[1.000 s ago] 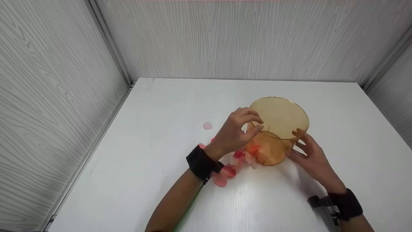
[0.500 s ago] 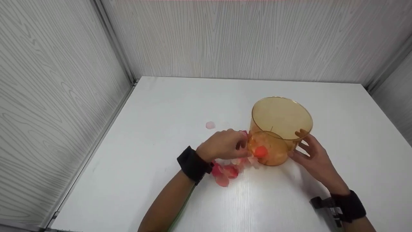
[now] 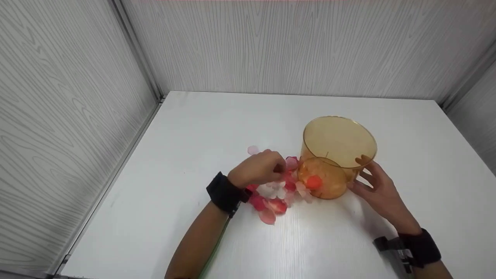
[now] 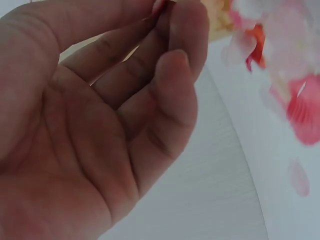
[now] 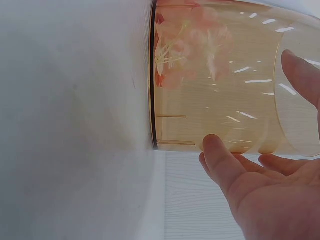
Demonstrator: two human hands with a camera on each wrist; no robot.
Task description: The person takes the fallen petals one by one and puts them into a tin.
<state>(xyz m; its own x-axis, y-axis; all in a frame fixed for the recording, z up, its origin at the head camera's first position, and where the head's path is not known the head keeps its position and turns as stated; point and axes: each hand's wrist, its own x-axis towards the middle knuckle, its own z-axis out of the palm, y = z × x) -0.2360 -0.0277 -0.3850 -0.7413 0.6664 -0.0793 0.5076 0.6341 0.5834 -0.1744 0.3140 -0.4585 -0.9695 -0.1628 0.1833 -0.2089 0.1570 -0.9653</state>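
A see-through amber plastic tub [image 3: 337,139] stands upright on the white table. My right hand [image 3: 381,193] holds its right side, fingers round the wall. Through the wall I see petals [image 5: 192,45] and a bright orange-red one [image 3: 314,182] low inside. Just left of the tub lies a loose heap of pink, red and white artificial petals [image 3: 277,205]. My left hand [image 3: 257,168] is over the heap's left part, fingers curled. In the left wrist view its thumb and fingertips meet on a small pink sliver, apparently a petal [image 4: 159,6], mostly hidden.
A pale pink petal [image 3: 253,150] lies apart, beyond my left hand. Grey wood-grain panels [image 3: 248,50] rise behind the table [image 3: 201,128] and on both sides. Black bands [image 3: 226,193] circle both wrists.
My left hand has come down from the tub's rim, leftward to the petal heap, its fingers drawing together. The right hand keeps its hold on the tub, which has barely shifted.
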